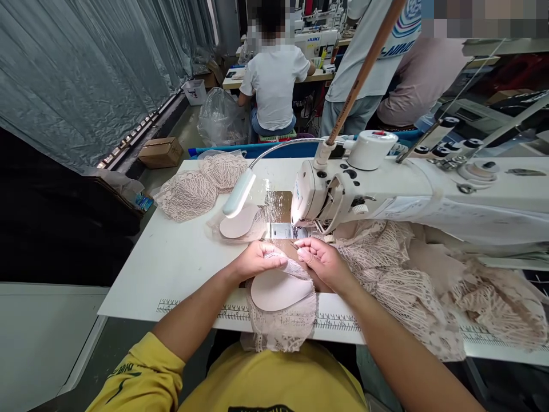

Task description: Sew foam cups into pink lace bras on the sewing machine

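Pinching the upper edge of a pale pink lace piece [295,327] between thumb and fingers, the left hand [260,260] of a person in a yellow top [274,380] works at a sewing machine [364,183], in a view from the head camera. The right hand [325,263], just beside it, closes its fingertips on a thin dark tool [294,245], too small to identify; whether those fingers also touch the lace cannot be told. The two hands are near each other but apart, just in front of the machine's lit needle area. The lace piece, with a smooth rounded pad [278,292] on it, lies across the middle of the front edge of the white worktop [180,269], its lower end hanging over ruler markings [234,312] printed along that edge. Left of the needle sits a second padded piece [239,222], partly below the head of a bendable lamp [239,194]. Two rounded lace cups [187,194] rest at the worktop's back left corner, and a heap of lace [398,286] spreads beneath the machine arm toward the right, spilling over the front edge. Beyond the back edge, a co-worker in a white shirt [277,86] sits at another table, near a clear plastic bag [221,117].
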The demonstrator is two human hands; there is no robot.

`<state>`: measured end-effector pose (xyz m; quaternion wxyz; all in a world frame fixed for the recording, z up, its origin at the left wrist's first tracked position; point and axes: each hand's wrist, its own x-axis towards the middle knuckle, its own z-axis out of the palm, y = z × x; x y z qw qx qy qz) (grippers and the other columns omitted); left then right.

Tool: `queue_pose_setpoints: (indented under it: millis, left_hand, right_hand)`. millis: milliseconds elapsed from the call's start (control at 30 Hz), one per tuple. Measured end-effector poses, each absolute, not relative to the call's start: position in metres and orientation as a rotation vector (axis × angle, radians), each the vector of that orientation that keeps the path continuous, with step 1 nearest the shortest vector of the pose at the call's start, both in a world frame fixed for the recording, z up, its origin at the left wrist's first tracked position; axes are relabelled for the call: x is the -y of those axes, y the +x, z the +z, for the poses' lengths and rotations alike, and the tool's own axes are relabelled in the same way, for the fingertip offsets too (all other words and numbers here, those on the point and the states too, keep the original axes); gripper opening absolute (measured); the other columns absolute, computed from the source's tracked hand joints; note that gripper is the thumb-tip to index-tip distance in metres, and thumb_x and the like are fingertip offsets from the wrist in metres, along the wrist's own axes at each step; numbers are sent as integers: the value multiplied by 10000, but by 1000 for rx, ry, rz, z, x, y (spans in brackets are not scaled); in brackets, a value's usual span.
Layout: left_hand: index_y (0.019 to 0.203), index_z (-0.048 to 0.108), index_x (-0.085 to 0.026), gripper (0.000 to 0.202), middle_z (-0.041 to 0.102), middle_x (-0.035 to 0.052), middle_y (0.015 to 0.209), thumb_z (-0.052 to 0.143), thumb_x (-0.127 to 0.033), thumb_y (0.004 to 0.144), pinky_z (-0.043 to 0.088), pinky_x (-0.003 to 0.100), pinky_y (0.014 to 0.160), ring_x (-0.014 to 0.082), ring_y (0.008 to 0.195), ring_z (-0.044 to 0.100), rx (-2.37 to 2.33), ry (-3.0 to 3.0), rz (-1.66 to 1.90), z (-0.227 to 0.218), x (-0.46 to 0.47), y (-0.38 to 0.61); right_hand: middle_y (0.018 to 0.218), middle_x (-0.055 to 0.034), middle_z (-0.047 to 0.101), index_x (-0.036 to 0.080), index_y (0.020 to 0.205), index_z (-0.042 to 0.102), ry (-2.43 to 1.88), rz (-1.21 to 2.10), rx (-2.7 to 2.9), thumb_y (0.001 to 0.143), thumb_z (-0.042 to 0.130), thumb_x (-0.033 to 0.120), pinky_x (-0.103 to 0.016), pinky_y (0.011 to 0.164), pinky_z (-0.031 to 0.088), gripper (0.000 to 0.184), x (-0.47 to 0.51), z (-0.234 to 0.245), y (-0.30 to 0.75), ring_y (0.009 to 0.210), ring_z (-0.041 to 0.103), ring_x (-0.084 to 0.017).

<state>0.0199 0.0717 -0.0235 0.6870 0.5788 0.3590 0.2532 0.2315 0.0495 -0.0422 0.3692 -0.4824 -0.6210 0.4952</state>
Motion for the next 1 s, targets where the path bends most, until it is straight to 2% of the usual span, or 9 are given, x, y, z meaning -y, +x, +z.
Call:
queue_pose_setpoints:
  millis: [133, 267, 333, 433, 533, 633, 833, 933, 1000]
  left_hand:
    - [870, 708, -122, 306, 661, 49, 796, 663, -414, 793, 424, 240, 651, 162, 723, 577, -949, 1607, 535, -9, -71, 8]
    - [883, 720, -159, 269, 690, 47, 843, 586, -389, 842, 433, 251, 665, 191, 775, 609, -1284, 1922, 718, 9, -87, -8]
    - [987, 707, -171, 278, 685, 73, 1029, 623, -363, 804, 445, 266, 752, 232, 934, 610, -1426, 1952, 789, 13, -106, -13]
    - [1127, 646, -169, 522, 614, 106, 1209, 758, -287, 631, 430, 287, 850, 301, 1139, 527, -1594, 1789, 732, 9, -135, -21]
    - [1095, 642, -142, 583, 660, 112, 1072, 791, -248, 541, 454, 299, 790, 306, 1038, 582, -1578, 1658, 645, -3, -147, -30]
    - [975, 668, -119, 445, 686, 79, 864, 766, -323, 592, 477, 300, 681, 261, 826, 640, -1450, 1572, 563, -14, -138, -34]
    - [856, 678, -104, 378, 686, 80, 840, 680, -462, 735, 498, 288, 682, 208, 774, 646, -1124, 1435, 523, -13, -112, -25]
    - [798, 659, -108, 342, 650, 49, 751, 699, -441, 735, 468, 259, 630, 166, 689, 609, -1016, 1394, 532, -10, -109, -21]
    - [771, 642, -112, 327, 617, 28, 700, 701, -432, 737, 445, 245, 592, 145, 638, 579, -949, 1361, 529, -10, -108, -22]
  right_hand:
    - [1036, -63, 683, 234, 1146, 591, -1279, 1106, 1682, 831, 619, 437, -356, 817, 517, 376, -46, -34, 235, 930, 647, -221]
    - [1058, -69, 682, 264, 1142, 622, -1204, 749, 2045, 862, 550, 275, -352, 779, 520, 289, -37, -24, 226, 939, 636, -229]
    - [1119, -74, 665, 268, 1121, 638, -1013, 655, 2316, 872, 494, 212, -316, 697, 508, 293, -32, -22, 216, 887, 636, -210]
    - [1076, -54, 669, 249, 941, 666, -789, 585, 2629, 828, 484, 127, -272, 590, 439, 247, -28, -22, 206, 743, 609, -165]
    - [800, -15, 657, 221, 710, 606, -865, 656, 2721, 676, 522, 37, -249, 533, 373, 205, -29, -19, 215, 650, 558, -148]
    - [637, 12, 602, 212, 607, 550, -1151, 827, 2632, 645, 511, 20, -240, 513, 358, 199, -32, -13, 238, 569, 523, -132]
    - [913, -36, 703, 232, 935, 677, -1336, 1003, 2133, 864, 507, 285, -315, 710, 469, 192, -46, -7, 244, 822, 626, -206]
    - [1088, -62, 680, 251, 1127, 641, -1447, 917, 1978, 825, 586, 407, -354, 783, 478, 344, -56, -14, 225, 965, 618, -246]
    - [1047, -66, 685, 232, 1166, 628, -1456, 915, 1944, 775, 639, 397, -350, 768, 480, 424, -63, -18, 213, 935, 621, -244]
